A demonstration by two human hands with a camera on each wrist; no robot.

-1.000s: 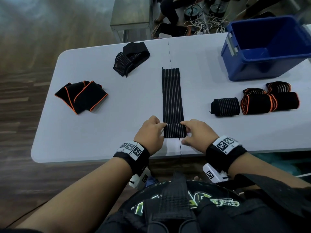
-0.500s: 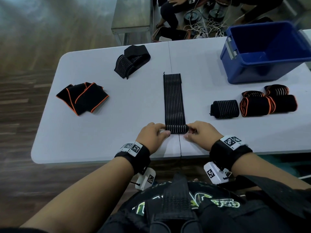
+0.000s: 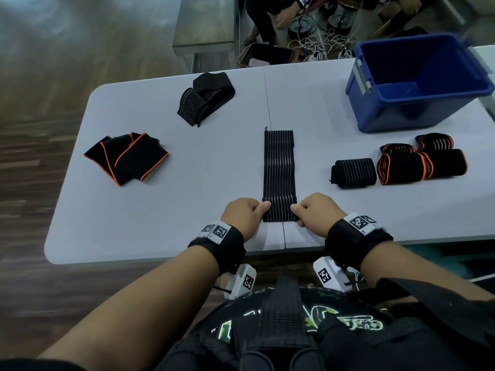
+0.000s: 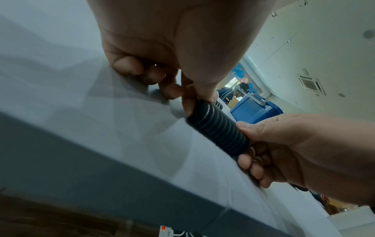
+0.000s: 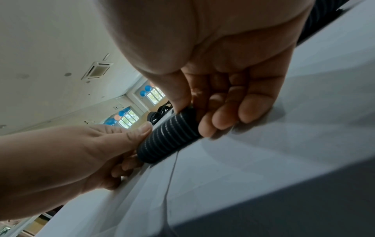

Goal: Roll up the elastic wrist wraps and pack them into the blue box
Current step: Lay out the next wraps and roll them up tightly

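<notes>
On the near part of the table, right on its middle seam, lies a long striped wrap. It is black with thin pale lines. Its near end is rolled into a small tight roll, and the rest lies flat, pointing away from the person. The left hand pinches the left end of the roll between thumb and curled fingers. The right hand pinches the right end the same way. In the left wrist view the roll sits on the table with a thumb on top at each end. Both wrists wear black bands with little square black-and-white tags.

Off to the right of the flat wrap sit wraps that are already rolled. One striped roll is nearest. Just beside it is an orange-edged roll, touching a plain black roll. Behind those are two more small rolls. Past them, at the far right corner, stands the blue box, open at the top.

Over on the left lies a loose black wrap with orange edges, folded over itself. Farther back is another loose striped wrap in a heap.

Beyond the table there are cables on the floor, and another person's hand near them.
</notes>
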